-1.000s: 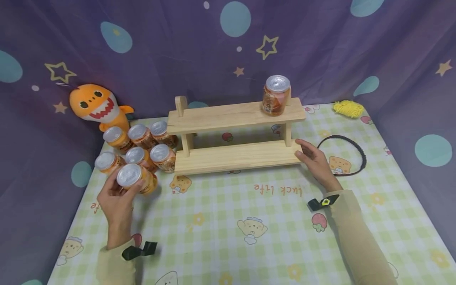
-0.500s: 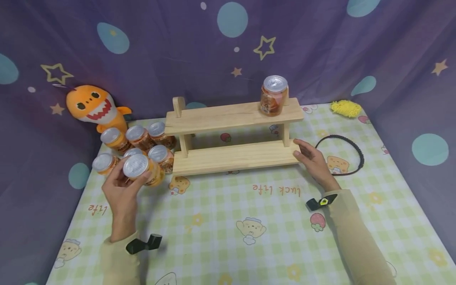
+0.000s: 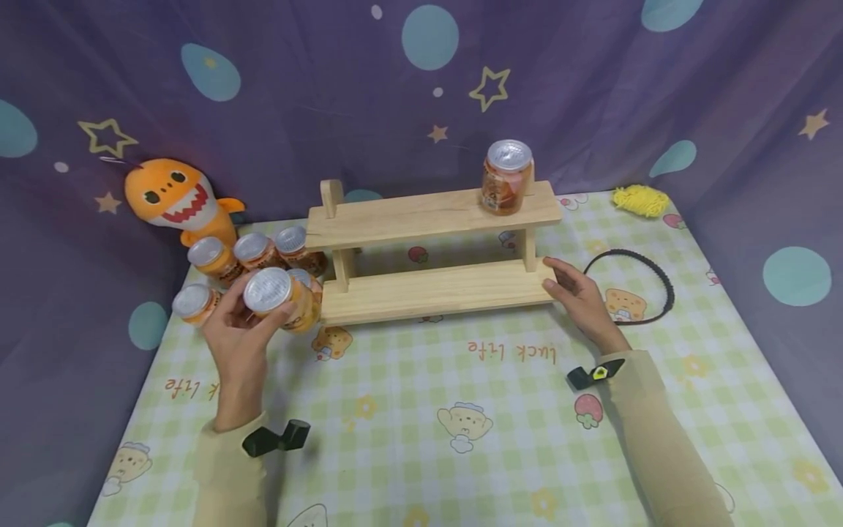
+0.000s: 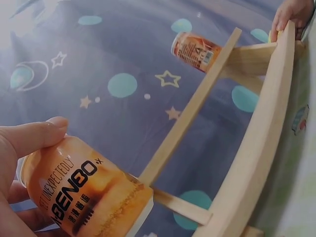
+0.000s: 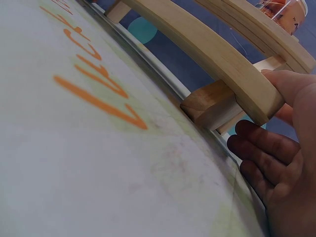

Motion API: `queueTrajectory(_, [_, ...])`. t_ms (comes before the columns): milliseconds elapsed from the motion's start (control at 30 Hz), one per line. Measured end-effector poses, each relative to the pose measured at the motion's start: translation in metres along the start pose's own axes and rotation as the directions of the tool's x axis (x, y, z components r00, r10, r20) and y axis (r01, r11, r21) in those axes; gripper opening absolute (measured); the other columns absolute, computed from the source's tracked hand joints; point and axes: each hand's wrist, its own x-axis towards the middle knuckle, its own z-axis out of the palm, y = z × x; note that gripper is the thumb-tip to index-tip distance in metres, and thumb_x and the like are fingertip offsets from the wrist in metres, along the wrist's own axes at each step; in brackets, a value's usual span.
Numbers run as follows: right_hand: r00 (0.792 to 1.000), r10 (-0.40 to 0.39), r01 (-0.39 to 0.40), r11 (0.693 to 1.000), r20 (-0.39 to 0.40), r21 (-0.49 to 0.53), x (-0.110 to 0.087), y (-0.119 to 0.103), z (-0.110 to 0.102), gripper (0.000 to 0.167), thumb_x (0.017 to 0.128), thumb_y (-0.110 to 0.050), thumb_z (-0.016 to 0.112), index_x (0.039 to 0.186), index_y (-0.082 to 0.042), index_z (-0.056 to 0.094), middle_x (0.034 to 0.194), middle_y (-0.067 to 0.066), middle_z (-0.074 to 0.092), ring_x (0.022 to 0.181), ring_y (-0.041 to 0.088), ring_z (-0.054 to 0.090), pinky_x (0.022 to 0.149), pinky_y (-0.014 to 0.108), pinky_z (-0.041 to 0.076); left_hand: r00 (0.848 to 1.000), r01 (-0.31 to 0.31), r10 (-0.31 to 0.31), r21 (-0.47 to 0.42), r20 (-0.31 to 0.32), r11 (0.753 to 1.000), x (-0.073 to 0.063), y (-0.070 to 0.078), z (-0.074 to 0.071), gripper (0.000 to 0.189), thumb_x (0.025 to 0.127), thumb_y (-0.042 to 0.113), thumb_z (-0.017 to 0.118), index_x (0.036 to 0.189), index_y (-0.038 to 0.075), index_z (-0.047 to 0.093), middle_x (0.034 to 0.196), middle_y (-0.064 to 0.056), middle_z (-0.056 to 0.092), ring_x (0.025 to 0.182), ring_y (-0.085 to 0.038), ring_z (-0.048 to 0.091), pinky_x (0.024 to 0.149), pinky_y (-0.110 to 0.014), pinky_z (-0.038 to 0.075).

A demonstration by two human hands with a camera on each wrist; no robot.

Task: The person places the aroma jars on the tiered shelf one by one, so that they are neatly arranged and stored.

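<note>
Legibly lettered can (image 4: 91,190), left-wrist view only

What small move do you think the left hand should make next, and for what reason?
Probably the left hand should carry the held can rightward and up toward the upper board. One can already stands near that board's right end, with room to its left, and the right hand holds the lower board at its right end.

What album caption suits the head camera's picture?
Left grip holding one silver-topped can, right grip at the end of the wooden shelf, a grinning orange plush toy behind clustered cans.
</note>
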Motion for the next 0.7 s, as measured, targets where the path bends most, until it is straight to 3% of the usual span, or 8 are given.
queueTrajectory(167, [1.000, -0.005, 0.005, 1.000, -0.003, 0.002, 0.000, 0.000, 0.000, 0.053, 0.102, -0.034, 0.058, 0.148, -0.010, 0.047, 0.157, 0.014, 0.044, 0.144, 0.036, 0.043, 0.119, 0.046, 0.036, 1.000, -0.015, 0.015, -0.021, 0.019, 1.000, 0.003, 0.007, 0.011, 0.061, 0.069, -0.014, 0.082, 0.126, 0.003, 0.068, 0.109, 0.002, 0.074, 0.092, -0.011, 0.065, 0.074, -0.014, 0.054])
queueTrajectory(267, [1.000, -0.008, 0.008, 1.000, -0.003, 0.004, 0.001, 0.000, 0.000, 0.054, 0.102, -0.034, 0.058, 0.149, -0.009, 0.046, 0.157, 0.016, 0.043, 0.144, 0.037, 0.042, 0.119, 0.054, 0.033, 0.999, -0.028, 0.029, -0.037, 0.044, 0.999, 0.006, 0.012, 0.019, 0.062, 0.069, -0.016, 0.081, 0.127, 0.004, 0.068, 0.116, 0.003, 0.073, 0.095, -0.012, 0.065, 0.075, -0.015, 0.054])
queueTrajectory(400, [1.000, -0.002, 0.002, 1.000, -0.003, 0.008, 0.001, 0.000, -0.001, 0.054, 0.102, -0.033, 0.058, 0.149, -0.009, 0.046, 0.158, 0.015, 0.043, 0.145, 0.037, 0.041, 0.119, 0.055, 0.032, 0.998, -0.028, 0.030, -0.039, 0.059, 0.999, 0.009, 0.016, 0.030, 0.062, 0.068, -0.018, 0.080, 0.126, 0.003, 0.068, 0.119, 0.002, 0.071, 0.096, -0.011, 0.065, 0.076, -0.015, 0.054])
queueTrajectory(500, [1.000, 0.002, -0.002, 1.000, 0.000, 0.018, 0.000, -0.002, 0.000, 0.053, 0.102, -0.031, 0.058, 0.149, -0.009, 0.046, 0.158, 0.015, 0.043, 0.145, 0.037, 0.041, 0.120, 0.053, 0.032, 0.997, -0.024, 0.027, -0.031, 0.072, 0.999, 0.010, 0.017, 0.038, 0.061, 0.068, -0.017, 0.080, 0.124, 0.001, 0.069, 0.113, 0.002, 0.072, 0.092, -0.010, 0.065, 0.075, -0.014, 0.054])
queueTrajectory(633, [1.000, 0.001, -0.002, 1.000, 0.001, 0.018, 0.000, -0.002, 0.000, 0.053, 0.102, -0.031, 0.058, 0.149, -0.009, 0.046, 0.158, 0.013, 0.043, 0.146, 0.035, 0.041, 0.120, 0.039, 0.035, 0.993, -0.027, 0.032, -0.047, 0.109, 0.999, 0.013, 0.018, 0.048, 0.059, 0.068, -0.016, 0.081, 0.123, 0.001, 0.069, 0.105, 0.002, 0.072, 0.089, -0.009, 0.065, 0.074, -0.015, 0.054])
queueTrajectory(700, [1.000, -0.002, 0.002, 1.000, 0.002, 0.011, 0.000, -0.002, 0.000, 0.053, 0.102, -0.032, 0.058, 0.149, -0.009, 0.046, 0.157, 0.014, 0.043, 0.145, 0.035, 0.041, 0.120, 0.039, 0.036, 0.992, -0.030, 0.035, -0.046, 0.124, 0.998, 0.014, 0.020, 0.052, 0.059, 0.068, -0.015, 0.082, 0.123, 0.003, 0.070, 0.104, 0.003, 0.072, 0.089, -0.010, 0.065, 0.073, -0.015, 0.053])
